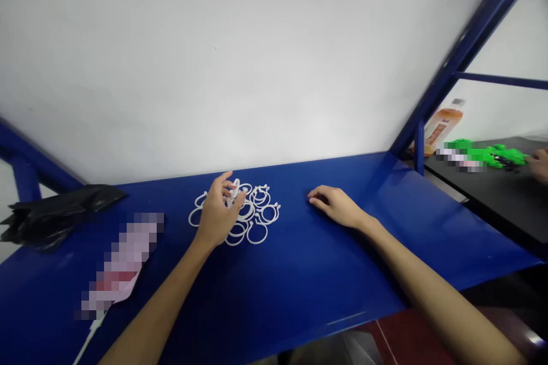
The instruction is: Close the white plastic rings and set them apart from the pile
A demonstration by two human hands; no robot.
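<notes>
Several white plastic rings (257,214) lie in a loose heap on the blue table (308,274). My left hand (219,211) rests over the left side of the heap, with thumb and fingers pinched on one white ring (236,189). My right hand (336,205) lies on the table to the right of the heap, palm down, fingers curled loosely and holding nothing. It does not touch the rings.
A black plastic bag (51,217) lies at the table's far left. A pale packet (124,262) sits beside it. To the right stands an orange bottle (440,128) and green parts (483,154) on a black table, where another person's hand (540,164) shows.
</notes>
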